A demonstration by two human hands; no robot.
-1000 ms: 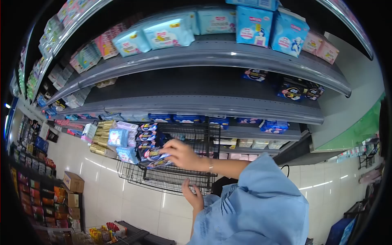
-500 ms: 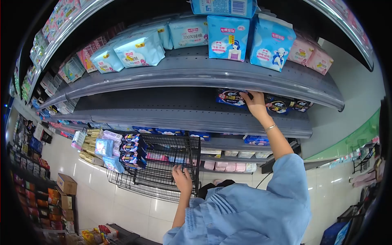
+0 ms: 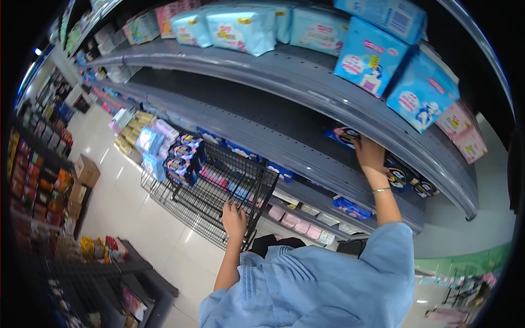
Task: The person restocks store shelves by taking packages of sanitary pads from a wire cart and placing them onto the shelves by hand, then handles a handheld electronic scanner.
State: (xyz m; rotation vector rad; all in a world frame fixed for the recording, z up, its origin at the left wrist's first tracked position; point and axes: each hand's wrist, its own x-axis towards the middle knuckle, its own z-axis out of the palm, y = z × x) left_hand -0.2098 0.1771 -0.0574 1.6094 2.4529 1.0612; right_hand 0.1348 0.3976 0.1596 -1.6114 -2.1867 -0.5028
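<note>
My right hand (image 3: 369, 156) reaches into the middle shelf, its fingers gripping the end of a dark blue-black pack of sanitary pads (image 3: 342, 135). Part of that pack is hidden by the fingers. Just right of my wrist stand more dark packs (image 3: 398, 176), under the upper shelf's edge. My left hand (image 3: 234, 220) is held over the near side of a black wire cart (image 3: 210, 202), fingers apart and slightly bent, with nothing seen in it. At the cart's far end, dark packs (image 3: 183, 156) are stacked beside light blue packs (image 3: 150, 143).
Light blue packs (image 3: 240, 30) and larger blue packs (image 3: 372, 57) line the upper shelf (image 3: 219, 63), whose front edge overhangs my right hand. Pink packs (image 3: 295, 223) sit on a low shelf. Cardboard boxes (image 3: 85, 172) and a dark display rack (image 3: 109, 273) stand across the tiled aisle.
The view has tilted, so the shelves now slope down to the right. My right hand stays on the pack in the shelf; my left remains by the cart, its fingers slightly shifted.
</note>
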